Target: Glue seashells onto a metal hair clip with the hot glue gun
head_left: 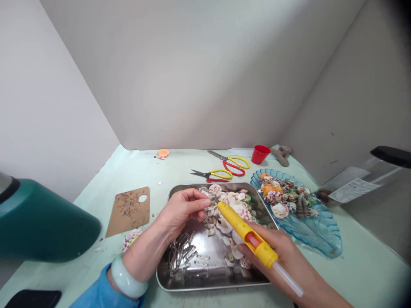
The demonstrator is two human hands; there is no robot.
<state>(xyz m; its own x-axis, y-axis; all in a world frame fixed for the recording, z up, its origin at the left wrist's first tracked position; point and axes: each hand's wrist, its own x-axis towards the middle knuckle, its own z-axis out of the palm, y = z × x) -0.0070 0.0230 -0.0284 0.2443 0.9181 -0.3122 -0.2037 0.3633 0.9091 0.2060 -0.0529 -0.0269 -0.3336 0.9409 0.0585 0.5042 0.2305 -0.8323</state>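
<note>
My left hand (180, 211) pinches a small shell (208, 201) over a metal tray (205, 284). My right hand (282, 252) grips a yellow glue gun (245, 233) whose nozzle points at that shell; a clear glue stick (287, 278) sticks out of its back. The tray holds several patterned shells (236, 205) at its far side and a heap of metal hair clips (183, 254) near my left wrist. A pale green bangle (126, 280) circles my left wrist.
A blue glass shell-shaped dish (324, 239) with several shells lies right of the tray. Behind stand two yellow-handled scissors (221, 169), a red cup (260, 154) and an orange shell (163, 153). A brown card (130, 209) lies left; a dark green object (41, 222) at far left.
</note>
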